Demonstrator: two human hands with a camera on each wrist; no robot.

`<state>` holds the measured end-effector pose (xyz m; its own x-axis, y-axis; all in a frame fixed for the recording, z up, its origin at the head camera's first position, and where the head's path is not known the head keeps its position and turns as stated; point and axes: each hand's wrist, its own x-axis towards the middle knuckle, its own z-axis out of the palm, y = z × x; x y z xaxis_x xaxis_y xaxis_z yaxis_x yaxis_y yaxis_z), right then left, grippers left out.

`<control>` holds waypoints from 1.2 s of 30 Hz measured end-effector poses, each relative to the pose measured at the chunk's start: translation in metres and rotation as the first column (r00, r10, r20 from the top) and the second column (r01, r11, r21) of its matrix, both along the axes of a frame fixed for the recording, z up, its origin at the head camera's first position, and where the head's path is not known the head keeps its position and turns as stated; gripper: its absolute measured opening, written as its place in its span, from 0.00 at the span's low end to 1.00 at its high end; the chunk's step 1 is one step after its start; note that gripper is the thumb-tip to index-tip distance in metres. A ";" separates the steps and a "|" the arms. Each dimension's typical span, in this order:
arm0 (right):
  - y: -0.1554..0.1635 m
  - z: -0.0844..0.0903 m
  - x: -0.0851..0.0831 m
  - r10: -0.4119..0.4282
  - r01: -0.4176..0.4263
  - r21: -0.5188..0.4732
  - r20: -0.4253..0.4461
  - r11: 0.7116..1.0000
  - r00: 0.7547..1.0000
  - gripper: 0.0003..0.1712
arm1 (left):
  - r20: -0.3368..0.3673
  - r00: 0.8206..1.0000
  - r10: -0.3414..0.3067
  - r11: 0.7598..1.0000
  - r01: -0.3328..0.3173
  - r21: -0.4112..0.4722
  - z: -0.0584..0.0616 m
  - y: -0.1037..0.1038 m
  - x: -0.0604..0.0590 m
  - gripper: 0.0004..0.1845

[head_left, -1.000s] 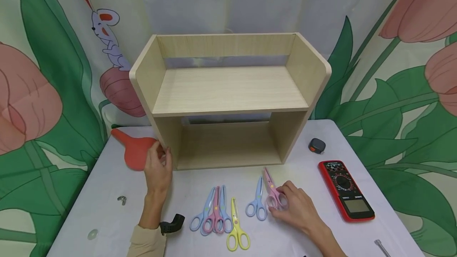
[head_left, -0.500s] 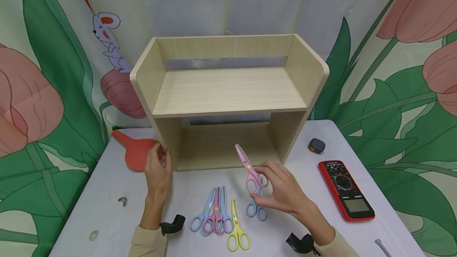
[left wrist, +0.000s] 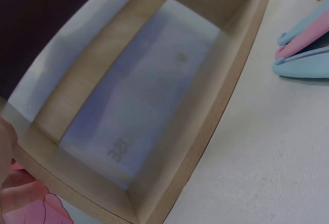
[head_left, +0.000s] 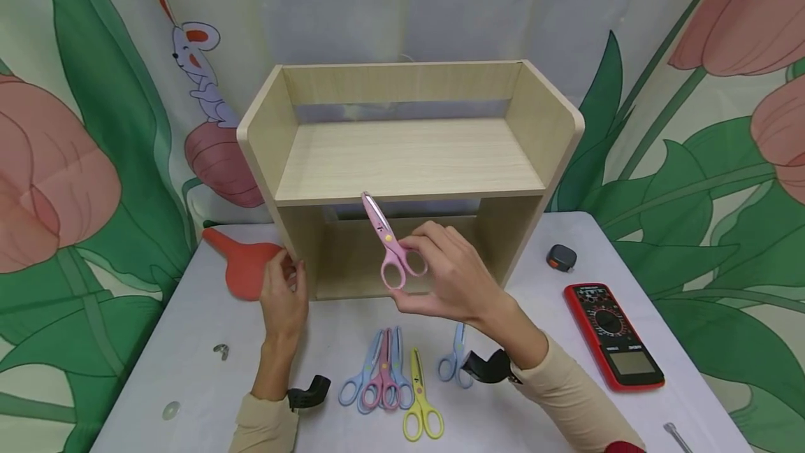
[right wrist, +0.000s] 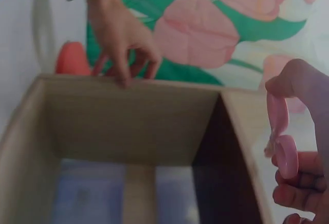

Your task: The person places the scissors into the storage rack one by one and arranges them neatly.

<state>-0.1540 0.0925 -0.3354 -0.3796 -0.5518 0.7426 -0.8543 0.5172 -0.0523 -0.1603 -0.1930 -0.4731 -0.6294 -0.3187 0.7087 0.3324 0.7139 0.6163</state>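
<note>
Pink scissors: pinched by the handle loops in the right hand, lifted clear of the worktop, blades closed and pointing up and to the left, tip just before the front edge of the upper shelf of the wooden shelf unit. Probably light and stiff, plastic-handled, small enough to swing about a loose pinch; best held through or around the loops, away from the blade edges, as now. Also seen from the right wrist view as a pink handle between curled fingers.

Left hand: fingers curled against the front left corner of the shelf unit, steadying its side panel; holding nothing else.

Shelf unit toward the back edge of the worktop, two open compartments; upper shelf bare, lower compartment showing nothing inside in the wrist views.

Near the front edge: a bunch of blue and pink scissors, yellow scissors, another blue pair partly behind the right wrist. Toward the right edge: red multimeter, small tape measure. Toward the left edge, behind the left hand: red rubber bulb.
</note>
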 end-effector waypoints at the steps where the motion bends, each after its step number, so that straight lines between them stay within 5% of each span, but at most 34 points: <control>1: -0.005 0.005 -0.002 -0.004 0.004 -0.007 -0.014 1.000 1.000 0.34 | 0.002 1.000 0.000 1.000 0.000 0.001 0.000 0.001 0.000 0.20; 11: -0.060 0.041 -0.039 -0.104 0.101 -0.045 -0.074 0.994 0.992 0.30 | 0.001 1.000 0.021 1.000 -0.021 -0.018 0.000 -0.001 0.000 0.19; 16: -0.083 0.049 -0.054 -0.151 0.155 -0.049 0.072 0.987 0.986 0.29 | -0.021 1.000 0.019 0.999 -0.020 -0.033 -0.002 -0.001 0.000 0.19; 23: -0.111 0.060 -0.067 -0.222 0.223 0.029 0.295 0.974 0.929 0.30 | -0.030 0.999 0.024 0.997 -0.026 -0.066 -0.001 0.000 -0.001 0.19; 36: -0.144 0.067 -0.073 -0.318 0.268 0.182 0.359 0.946 0.877 0.33 | -0.011 1.000 0.009 0.999 -0.009 -0.046 0.000 0.000 -0.001 0.19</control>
